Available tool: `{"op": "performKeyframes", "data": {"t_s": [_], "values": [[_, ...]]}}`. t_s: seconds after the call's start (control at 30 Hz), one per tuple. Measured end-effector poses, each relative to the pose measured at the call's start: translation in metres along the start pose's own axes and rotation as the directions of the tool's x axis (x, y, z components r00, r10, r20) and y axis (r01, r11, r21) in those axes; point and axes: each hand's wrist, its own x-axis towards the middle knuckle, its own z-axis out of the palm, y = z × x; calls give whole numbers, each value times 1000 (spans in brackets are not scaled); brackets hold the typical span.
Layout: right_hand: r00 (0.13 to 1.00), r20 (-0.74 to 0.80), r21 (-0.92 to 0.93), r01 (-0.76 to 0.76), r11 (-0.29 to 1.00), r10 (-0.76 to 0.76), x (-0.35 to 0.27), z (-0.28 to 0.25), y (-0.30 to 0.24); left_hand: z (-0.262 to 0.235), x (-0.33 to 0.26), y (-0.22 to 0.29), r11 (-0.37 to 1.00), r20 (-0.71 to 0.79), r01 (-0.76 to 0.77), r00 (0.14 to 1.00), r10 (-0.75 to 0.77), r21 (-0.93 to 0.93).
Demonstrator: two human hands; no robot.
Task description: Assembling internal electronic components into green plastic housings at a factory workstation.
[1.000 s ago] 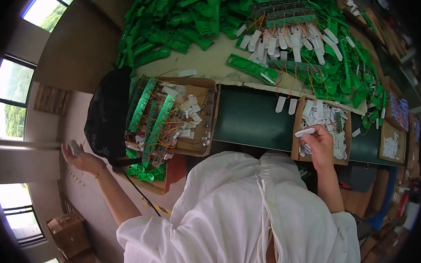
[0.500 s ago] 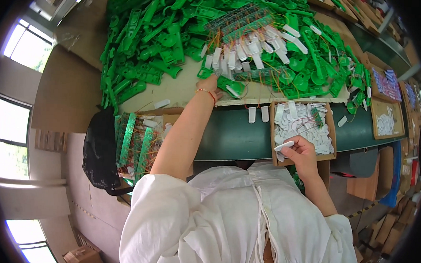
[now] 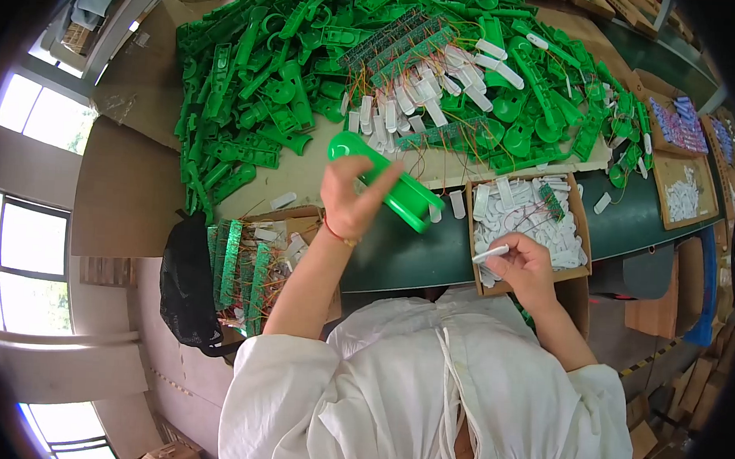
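My left hand (image 3: 349, 202) holds a long green plastic shell (image 3: 411, 200) in the air over the near edge of the cardboard sheet. The shell is tilted, its rounded end at the far left and its squared end toward the right. Slight blur softens the fingers. Pinched between the thumb and fingers of my right hand (image 3: 530, 269) is a small, flat white plastic piece (image 3: 491, 254). That hand is at the near side of a cardboard box (image 3: 583, 231) with many similar white pieces (image 3: 512, 215) inside.
Green shells (image 3: 259, 85) lie heaped across the cardboard sheet (image 3: 292, 173). Circuit boards (image 3: 400, 46) with thin wires and white tabs (image 3: 422, 96) rest on the heap. At the left, another box holds more boards (image 3: 231, 260), beside a black bag (image 3: 186, 283). A shallow tray (image 3: 687, 202) sits far right.
My left hand has come up from the cardboard and nearer to me, lifting the green shell. My right hand stays almost in place with the white piece.
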Motion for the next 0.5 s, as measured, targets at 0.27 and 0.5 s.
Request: {"op": "performKeyframes", "data": {"t_s": [0.27, 0.5], "values": [[980, 199, 295, -67, 953, 7, 8, 38, -9, -23, -9, 54, 962, 31, -252, 968, 250, 109], [996, -38, 118, 80, 990, -76, 7, 27, -7, -38, -14, 53, 979, 72, 41, 996, -57, 200]]}}
